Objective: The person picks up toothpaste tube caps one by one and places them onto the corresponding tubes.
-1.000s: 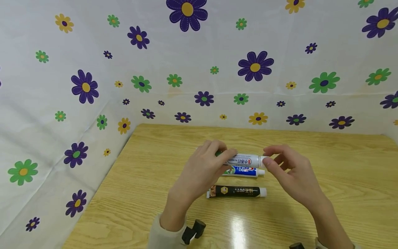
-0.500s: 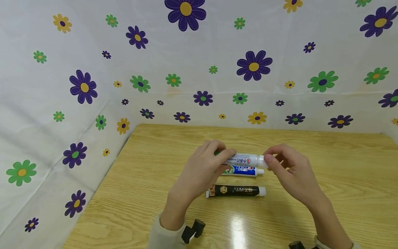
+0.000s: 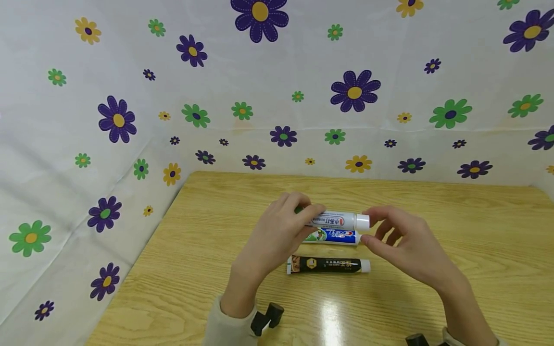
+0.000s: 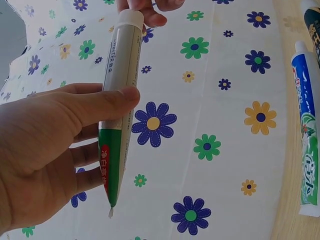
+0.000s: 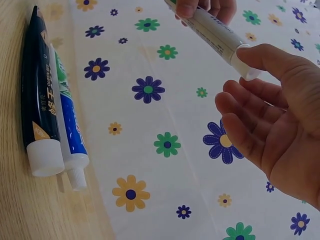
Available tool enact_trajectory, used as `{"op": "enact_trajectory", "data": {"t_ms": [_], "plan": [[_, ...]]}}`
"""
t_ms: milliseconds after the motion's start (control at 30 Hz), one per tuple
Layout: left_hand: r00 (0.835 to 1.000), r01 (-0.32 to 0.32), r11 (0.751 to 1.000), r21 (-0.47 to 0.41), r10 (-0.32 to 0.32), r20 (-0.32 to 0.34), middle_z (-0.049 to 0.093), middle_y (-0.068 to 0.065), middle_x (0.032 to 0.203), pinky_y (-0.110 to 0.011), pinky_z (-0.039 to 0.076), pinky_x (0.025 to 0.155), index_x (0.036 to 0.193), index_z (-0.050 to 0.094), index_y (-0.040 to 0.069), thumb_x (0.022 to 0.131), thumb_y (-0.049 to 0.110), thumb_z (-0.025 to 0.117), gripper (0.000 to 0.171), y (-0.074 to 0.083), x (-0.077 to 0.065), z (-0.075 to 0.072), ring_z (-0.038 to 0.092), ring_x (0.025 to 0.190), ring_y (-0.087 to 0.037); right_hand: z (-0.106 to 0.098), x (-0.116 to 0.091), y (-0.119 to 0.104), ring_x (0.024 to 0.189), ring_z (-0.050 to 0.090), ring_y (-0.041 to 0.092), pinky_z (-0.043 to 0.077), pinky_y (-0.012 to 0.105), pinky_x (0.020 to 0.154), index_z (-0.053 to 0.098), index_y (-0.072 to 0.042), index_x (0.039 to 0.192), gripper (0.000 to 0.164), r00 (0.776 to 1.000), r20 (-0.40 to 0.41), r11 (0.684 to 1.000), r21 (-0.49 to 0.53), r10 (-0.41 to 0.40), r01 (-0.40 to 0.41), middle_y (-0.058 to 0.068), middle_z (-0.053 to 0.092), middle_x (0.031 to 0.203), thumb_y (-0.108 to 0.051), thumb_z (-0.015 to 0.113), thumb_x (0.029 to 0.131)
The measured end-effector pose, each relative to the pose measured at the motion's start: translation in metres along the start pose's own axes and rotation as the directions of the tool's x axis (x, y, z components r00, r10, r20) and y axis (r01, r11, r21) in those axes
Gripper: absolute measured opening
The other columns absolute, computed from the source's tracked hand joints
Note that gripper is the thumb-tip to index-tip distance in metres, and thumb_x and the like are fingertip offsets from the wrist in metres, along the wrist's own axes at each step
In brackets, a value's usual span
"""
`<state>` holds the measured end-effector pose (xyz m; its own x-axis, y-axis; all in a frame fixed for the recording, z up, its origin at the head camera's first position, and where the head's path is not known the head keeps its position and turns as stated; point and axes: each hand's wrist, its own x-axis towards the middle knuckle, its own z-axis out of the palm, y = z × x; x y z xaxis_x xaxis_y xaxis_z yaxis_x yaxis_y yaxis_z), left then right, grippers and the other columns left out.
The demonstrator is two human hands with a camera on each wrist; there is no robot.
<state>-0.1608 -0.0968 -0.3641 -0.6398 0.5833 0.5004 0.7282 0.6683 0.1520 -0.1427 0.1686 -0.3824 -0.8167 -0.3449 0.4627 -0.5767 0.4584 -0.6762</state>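
Note:
My left hand (image 3: pixel 277 230) grips a silver-white toothpaste tube (image 3: pixel 335 219) with a green tail, thumb on one side and fingers on the other. The tube lies level above the table, its white cap (image 3: pixel 362 222) pointing right. By that cap is my right hand (image 3: pixel 404 240), thumb and index finger spread around its end without a visible pinch. In the right wrist view the thumb (image 5: pixel 260 57) overlaps the cap's edge; contact is unclear. Below the held tube lies a blue and green toothpaste tube (image 3: pixel 339 237), partly hidden by the left hand.
A black toothpaste tube (image 3: pixel 331 265) with a white cap lies nearer on the wooden table (image 3: pixel 186 269), parallel to the blue one. Flower-patterned white cloth (image 3: pixel 268 110) hangs behind the table and at its left. Dark wrist mounts (image 3: pixel 267 318) sit at the sleeves.
The right thumb has dropped away from the cap's front, and the right fingers have spread, leaving the cap in full sight. The held tube has shifted slightly left, still in the left hand.

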Motion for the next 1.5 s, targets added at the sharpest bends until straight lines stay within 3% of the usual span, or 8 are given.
{"op": "enact_trajectory", "data": {"t_ms": [400, 600, 900, 1133, 1233, 1500], "plan": [[1.0, -0.014, 1.0, -0.003, 0.014, -0.006, 0.06, -0.005, 0.11, -0.029, 0.05, 0.077, 0.12, 0.067, 0.018, 0.086, 0.014, 0.078, 0.035, -0.0005, -0.0002, 0.0001, 0.054, 0.094, -0.019, 0.0005, -0.0006, -0.0016, 0.072, 0.059, 0.007, 0.052, 0.024, 0.059, 0.068, -0.012, 0.107, 0.023, 0.998, 0.053, 0.999, -0.014, 0.045, -0.044, -0.009, 0.065, 0.088, -0.007, 0.077, 0.086], [0.998, -0.057, 0.997, 0.053, 0.057, 0.004, 0.061, -0.005, 0.109, -0.029, 0.051, 0.078, 0.12, 0.067, 0.019, 0.084, 0.013, 0.08, 0.039, -0.0004, 0.001, -0.0002, 0.057, 0.095, -0.02, 0.0004, -0.0015, -0.0018, 0.073, 0.059, 0.008, 0.052, 0.024, 0.059, 0.07, -0.013, 0.102, 0.016, 0.996, 0.056, 0.998, -0.003, 0.07, -0.07, -0.01, 0.065, 0.085, -0.008, 0.075, 0.088], [0.996, -0.087, 0.992, 0.093, 0.086, 0.01, 0.061, -0.004, 0.109, -0.029, 0.053, 0.082, 0.121, 0.067, 0.019, 0.083, 0.015, 0.081, 0.04, 0.0009, 0.0017, -0.0011, 0.059, 0.097, -0.02, 0.0006, -0.0006, -0.0019, 0.074, 0.06, 0.008, 0.053, 0.024, 0.061, 0.065, -0.008, 0.117, 0.032, 0.999, -0.021, 0.999, -0.012, 0.037, -0.037, -0.003, 0.066, 0.093, -0.004, 0.075, 0.087], [0.995, -0.095, 0.992, 0.084, 0.094, 0.015, 0.06, -0.004, 0.108, -0.029, 0.052, 0.082, 0.122, 0.067, 0.018, 0.083, 0.014, 0.082, 0.042, 0.0024, 0.0022, -0.0011, 0.058, 0.097, -0.019, 0.0028, 0.0005, -0.003, 0.069, 0.06, 0.008, 0.053, 0.023, 0.059, 0.065, -0.008, 0.113, 0.027, 0.997, -0.074, 1.0, -0.006, 0.019, -0.019, -0.002, 0.066, 0.092, 0.0, 0.073, 0.088], [0.996, -0.089, 0.993, 0.078, 0.089, 0.012, 0.061, -0.005, 0.109, -0.03, 0.052, 0.082, 0.121, 0.068, 0.018, 0.082, 0.014, 0.082, 0.042, 0.0025, 0.0024, -0.0008, 0.059, 0.097, -0.02, 0.0034, 0.0006, -0.0034, 0.067, 0.06, 0.009, 0.053, 0.024, 0.057, 0.066, -0.008, 0.11, 0.025, 0.997, -0.071, 1.0, 0.003, 0.017, -0.017, -0.003, 0.066, 0.089, -0.001, 0.073, 0.088], [0.998, -0.068, 0.994, 0.086, 0.067, 0.013, 0.062, -0.005, 0.109, -0.032, 0.052, 0.083, 0.121, 0.069, 0.018, 0.083, 0.015, 0.081, 0.04, 0.0012, 0.0015, -0.0013, 0.058, 0.099, -0.021, 0.002, -0.0005, -0.0042, 0.07, 0.059, 0.006, 0.053, 0.023, 0.059, 0.064, -0.01, 0.116, 0.043, 1.0, 0.002, 1.0, -0.015, 0.0, 0.0, -0.003, 0.067, 0.095, -0.002, 0.083, 0.078]]}}
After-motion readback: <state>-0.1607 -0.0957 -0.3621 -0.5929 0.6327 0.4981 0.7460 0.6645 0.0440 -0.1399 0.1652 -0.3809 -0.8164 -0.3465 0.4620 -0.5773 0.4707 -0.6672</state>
